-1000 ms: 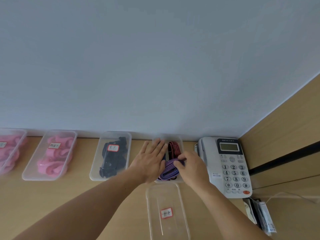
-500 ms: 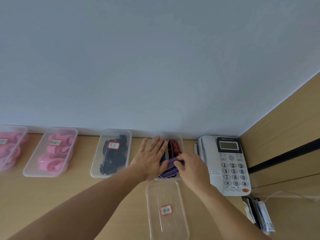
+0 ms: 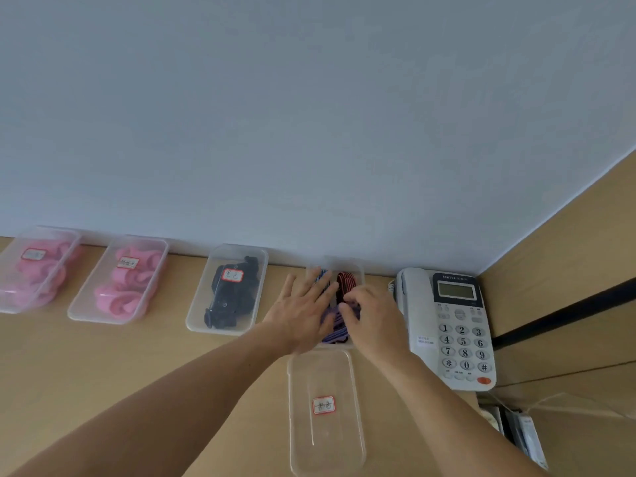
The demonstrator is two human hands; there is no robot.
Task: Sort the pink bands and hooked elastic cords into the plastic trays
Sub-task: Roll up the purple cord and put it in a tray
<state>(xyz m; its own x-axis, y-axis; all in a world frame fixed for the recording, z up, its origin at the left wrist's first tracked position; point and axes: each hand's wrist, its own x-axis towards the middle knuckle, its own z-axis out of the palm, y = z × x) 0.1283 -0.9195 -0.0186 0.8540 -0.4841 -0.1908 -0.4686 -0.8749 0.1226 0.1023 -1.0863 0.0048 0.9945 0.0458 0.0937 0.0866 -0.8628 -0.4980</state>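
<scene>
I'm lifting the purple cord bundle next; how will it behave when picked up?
Probably floppy: the purple cords lie in limp loops in their tray. Likely light, being thin strands. May snag, since red cords lie right alongside.

Left hand (image 3: 303,315) flat, fingers spread, over left side of cord tray (image 3: 358,266). Right hand (image 3: 375,321) curled onto purple cord (image 3: 334,333) in same tray; red cord (image 3: 346,282) at far end. Clear labelled tray (image 3: 327,452) just nearer. Pink bands (image 3: 127,287) trayed far left. Phone (image 3: 454,325) right.
</scene>
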